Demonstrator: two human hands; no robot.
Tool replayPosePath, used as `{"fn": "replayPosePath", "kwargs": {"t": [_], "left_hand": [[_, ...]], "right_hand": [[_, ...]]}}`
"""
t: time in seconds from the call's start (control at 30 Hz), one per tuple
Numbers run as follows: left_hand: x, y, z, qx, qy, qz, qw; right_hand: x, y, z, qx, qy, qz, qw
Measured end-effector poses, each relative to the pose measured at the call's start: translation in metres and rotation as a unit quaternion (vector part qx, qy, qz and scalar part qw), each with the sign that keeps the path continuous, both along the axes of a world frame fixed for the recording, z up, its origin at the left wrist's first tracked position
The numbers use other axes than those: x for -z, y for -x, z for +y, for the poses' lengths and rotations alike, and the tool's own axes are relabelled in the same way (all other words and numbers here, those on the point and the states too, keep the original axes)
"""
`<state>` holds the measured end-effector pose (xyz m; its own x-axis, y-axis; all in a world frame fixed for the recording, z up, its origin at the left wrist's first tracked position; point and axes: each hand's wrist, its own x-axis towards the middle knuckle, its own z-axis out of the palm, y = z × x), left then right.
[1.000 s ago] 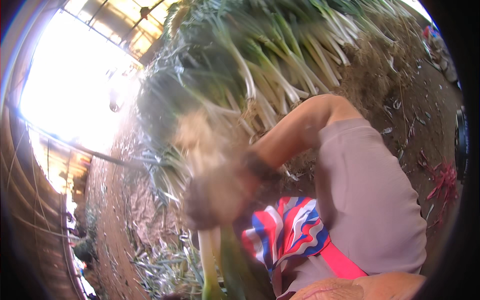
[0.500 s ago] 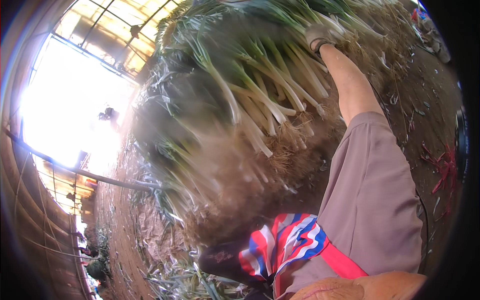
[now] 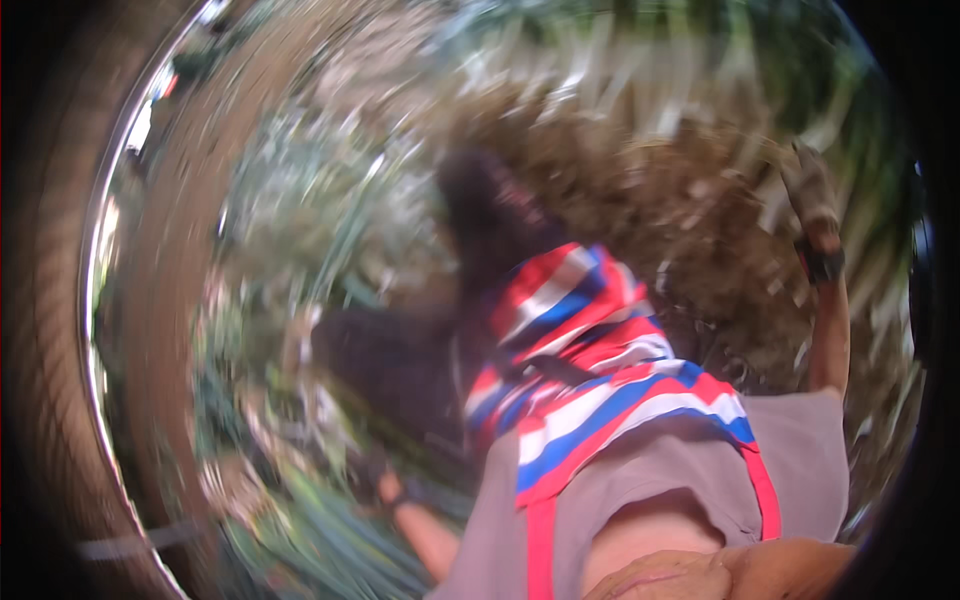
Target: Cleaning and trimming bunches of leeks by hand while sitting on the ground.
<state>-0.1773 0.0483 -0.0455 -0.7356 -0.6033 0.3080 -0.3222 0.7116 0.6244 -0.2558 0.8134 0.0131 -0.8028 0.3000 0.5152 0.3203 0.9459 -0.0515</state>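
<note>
My right hand [image 3: 811,192], in a greyish glove with a dark band at the wrist, reaches forward on the right. It is beside the white stalks and roots of piled leeks [image 3: 640,85]; motion blur hides whether any are in its fingers. Low on the left, my left hand [image 3: 370,474] looks dark-gloved and is smeared against the dim ground. It is closest to long green leaves [image 3: 310,530] lying beside my leg. What its fingers do cannot be made out.
A red, white and blue striped apron [image 3: 600,340] covers my lap, above dark-clad legs [image 3: 385,365]. Loose leaves and trimmings [image 3: 290,220] litter the ground on the left, next to a strip of brown soil [image 3: 165,300]. Roots and dirt [image 3: 640,190] lie ahead.
My view has swung left and down, so the leek pile now sits at the upper right. My right arm has shifted rightward in view, and my left hand has come into sight.
</note>
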Motion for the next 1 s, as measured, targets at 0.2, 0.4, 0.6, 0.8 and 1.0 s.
{"fn": "replayPosePath", "kwargs": {"t": [0.2, 0.4, 0.6, 0.8, 1.0], "left_hand": [[0.024, -0.054, -0.068, -0.26, -0.114, -0.263, 0.922], [0.054, -0.109, -0.123, -0.137, -0.339, -0.205, 0.908], [-0.019, -0.095, -0.107, -0.079, -0.401, -0.002, 0.913], [-0.054, -0.075, -0.13, -0.045, -0.392, 0.085, 0.915], [-0.024, -0.055, -0.127, 0.024, -0.195, 0.012, 0.981]], "right_hand": [[-0.012, 0.07, -0.33, -0.494, 0.21, -0.082, 0.839], [-0.028, 0.081, -0.528, -0.766, 0.082, -0.204, 0.604], [-0.021, 0.093, -0.614, -0.798, 0.131, -0.305, 0.503], [-0.015, 0.072, -0.741, -0.668, 0.364, -0.46, 0.458], [0.007, 0.042, -0.812, -0.637, 0.569, -0.361, 0.375]]}}
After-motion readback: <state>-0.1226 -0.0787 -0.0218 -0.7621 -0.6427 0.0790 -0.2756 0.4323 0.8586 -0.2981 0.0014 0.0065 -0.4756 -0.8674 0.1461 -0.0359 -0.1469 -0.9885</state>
